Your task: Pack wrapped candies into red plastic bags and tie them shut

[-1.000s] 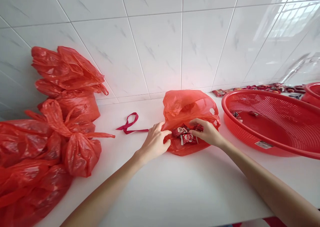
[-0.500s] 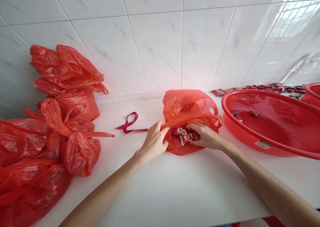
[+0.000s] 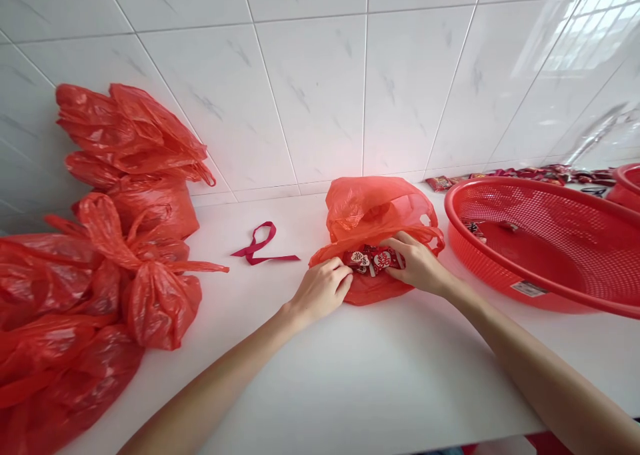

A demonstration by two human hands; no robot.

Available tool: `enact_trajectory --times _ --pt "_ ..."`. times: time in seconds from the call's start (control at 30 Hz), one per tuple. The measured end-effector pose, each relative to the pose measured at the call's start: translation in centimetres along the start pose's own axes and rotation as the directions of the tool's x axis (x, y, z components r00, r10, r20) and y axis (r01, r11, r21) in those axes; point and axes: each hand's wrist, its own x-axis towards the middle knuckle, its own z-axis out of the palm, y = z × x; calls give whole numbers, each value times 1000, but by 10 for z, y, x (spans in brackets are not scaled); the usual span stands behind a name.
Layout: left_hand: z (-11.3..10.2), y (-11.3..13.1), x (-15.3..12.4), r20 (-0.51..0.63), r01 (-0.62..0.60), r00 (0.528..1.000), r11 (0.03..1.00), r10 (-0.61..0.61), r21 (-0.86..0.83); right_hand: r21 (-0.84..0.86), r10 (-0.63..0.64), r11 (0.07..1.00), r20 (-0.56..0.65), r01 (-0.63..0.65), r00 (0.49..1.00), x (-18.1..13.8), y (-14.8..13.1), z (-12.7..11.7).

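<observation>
A thin red plastic bag (image 3: 370,201) lies on the white counter with its mouth towards me. Inside it are several small red packets (image 3: 383,260) with white and dark print, side by side. My right hand (image 3: 417,265) reaches into the mouth, its thumb and fingers around the right end of the packets. At the left edge of the mouth is my left hand (image 3: 324,287), fingers curled in beside the packets' left end. What its fingertips hold is hidden. A dark red ribbon (image 3: 265,258) lies looped on the counter left of the bag.
Several knotted red bags (image 3: 163,301) are piled at the left, against the tiled wall (image 3: 310,95). On the right stands a large red perforated basket (image 3: 500,275) with a few packets inside. More small packets (image 3: 525,175) lie along the wall behind it.
My left hand has moved slightly right and its fingers have curled in at the bag's mouth. The packets have shifted and now lie more in a row between my hands.
</observation>
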Motion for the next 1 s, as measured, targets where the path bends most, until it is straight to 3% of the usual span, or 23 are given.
enact_trajectory --times 0.37,0.8,1.0 --pt "-1 2 1 -54 114 992 994 -113 5 -45 89 995 -96 -94 991 1 5 4" --pt "7 -7 5 -66 121 990 990 -127 -78 -86 62 995 24 -59 998 -1 -7 16" --pt "4 -10 6 -81 144 985 983 -154 -118 -200 150 970 33 -140 988 -1 -15 20"
